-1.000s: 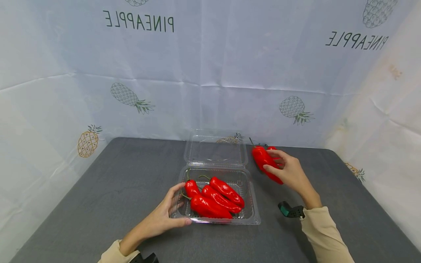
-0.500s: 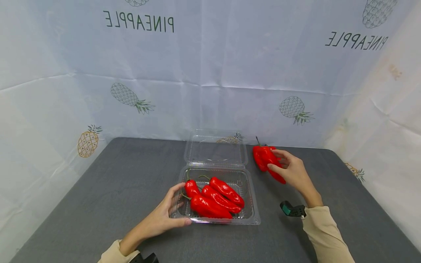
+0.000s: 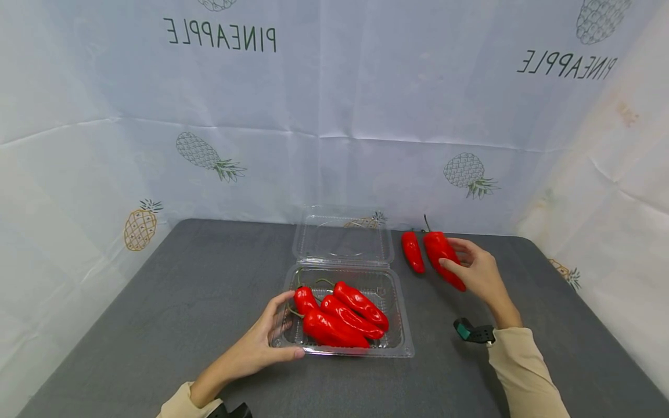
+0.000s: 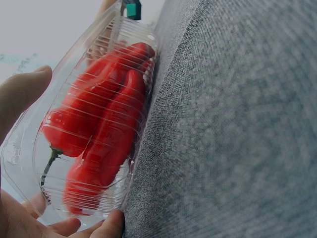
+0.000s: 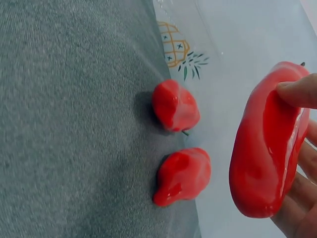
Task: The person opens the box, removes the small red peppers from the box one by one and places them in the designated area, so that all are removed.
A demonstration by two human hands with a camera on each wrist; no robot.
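Observation:
My right hand (image 3: 478,273) pinches a long red pepper (image 3: 443,255) above the table, stem pointing away. In the right wrist view the thumb presses the pepper's (image 5: 267,144) side, with fingers behind it. Two other red peppers (image 5: 176,105) lie beyond on the table; in the head view one red pepper (image 3: 413,252) shows left of the held one. The left hand (image 3: 256,345) grips the front left corner of a clear plastic clamshell box (image 3: 399,325). Inside the box lie several red peppers (image 3: 334,328), seen through its ribbed wall in the left wrist view.
The box's clear lid (image 3: 342,238) stands open at the back. Behind the dark grey tabletop (image 3: 209,278) hangs a pale curtain (image 3: 334,93) printed with pineapples.
My right hand has moved a little to the right with its pepper, which now stands more upright. The pepper on the table to its left has come into view. My left hand stays put.

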